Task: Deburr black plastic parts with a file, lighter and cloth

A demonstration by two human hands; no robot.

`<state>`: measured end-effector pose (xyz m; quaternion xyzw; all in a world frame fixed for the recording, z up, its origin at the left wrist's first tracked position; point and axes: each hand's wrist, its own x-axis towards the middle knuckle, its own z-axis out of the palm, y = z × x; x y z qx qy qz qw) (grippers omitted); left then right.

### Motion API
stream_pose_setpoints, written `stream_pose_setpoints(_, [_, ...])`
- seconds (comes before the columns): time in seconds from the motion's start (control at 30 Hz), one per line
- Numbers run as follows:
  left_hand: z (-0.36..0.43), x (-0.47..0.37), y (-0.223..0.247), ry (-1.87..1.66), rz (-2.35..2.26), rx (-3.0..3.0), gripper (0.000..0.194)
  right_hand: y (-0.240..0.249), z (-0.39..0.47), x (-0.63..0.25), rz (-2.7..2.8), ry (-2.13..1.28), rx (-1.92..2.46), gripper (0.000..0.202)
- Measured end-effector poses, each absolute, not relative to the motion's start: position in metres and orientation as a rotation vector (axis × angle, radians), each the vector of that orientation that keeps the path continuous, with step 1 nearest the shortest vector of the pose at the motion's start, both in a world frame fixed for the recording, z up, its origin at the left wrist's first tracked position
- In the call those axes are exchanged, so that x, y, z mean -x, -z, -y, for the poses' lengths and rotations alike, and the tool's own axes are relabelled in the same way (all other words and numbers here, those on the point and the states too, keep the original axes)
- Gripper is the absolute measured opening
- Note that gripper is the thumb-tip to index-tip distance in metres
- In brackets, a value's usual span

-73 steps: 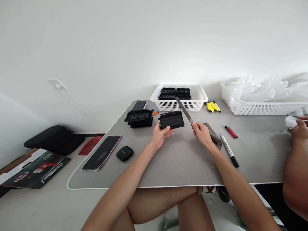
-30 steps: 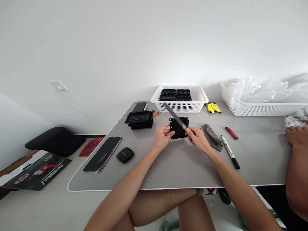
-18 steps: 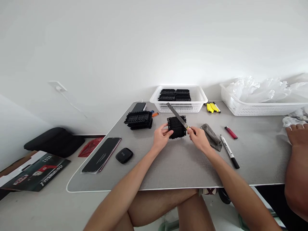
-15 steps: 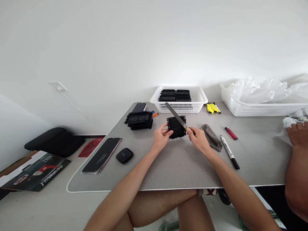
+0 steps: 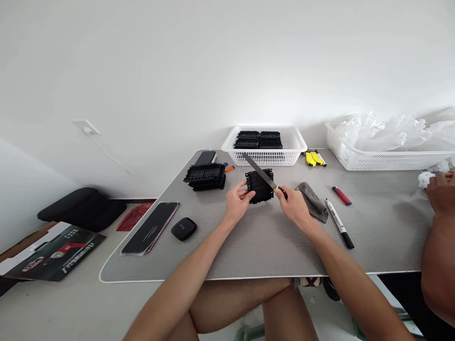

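My left hand grips the left side of a black plastic part with toothed edges, its thumb on the top face. In my right hand is the dark handle of a flat metal file. The file's blade lies slantwise across the upper part of the black piece, its tip toward the white basket. More black parts sit in rows in that basket. To the left of my hands is a stack of similar black parts.
A grey cloth, a marker and a red object lie right of my hands. Yellow-handled tools sit behind. A basket of plastic bags and another person's hand are at right. A phone and black case lie left.
The file and my right hand have shifted slightly left, and more of the handle shows. The other person's hand at the right has moved and curled on white plastic.
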<state>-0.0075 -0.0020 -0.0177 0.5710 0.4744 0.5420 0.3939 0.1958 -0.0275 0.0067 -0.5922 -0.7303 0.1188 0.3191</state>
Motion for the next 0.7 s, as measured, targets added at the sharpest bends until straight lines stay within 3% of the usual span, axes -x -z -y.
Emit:
stream_pose_setpoints(0.5, [0.0033,0.0063,0.0142,-1.383,-1.260,-1.446,0.056,-0.0070,0.0254,-0.2017,1.911,-0.093,1.826,0.039])
stream_pose_setpoints(0.7, [0.0021,0.0078,0.0162,-1.386,-1.258,-1.443,0.055,-0.0048,0.0253,-0.2013,1.847,-0.146,1.736,0.040])
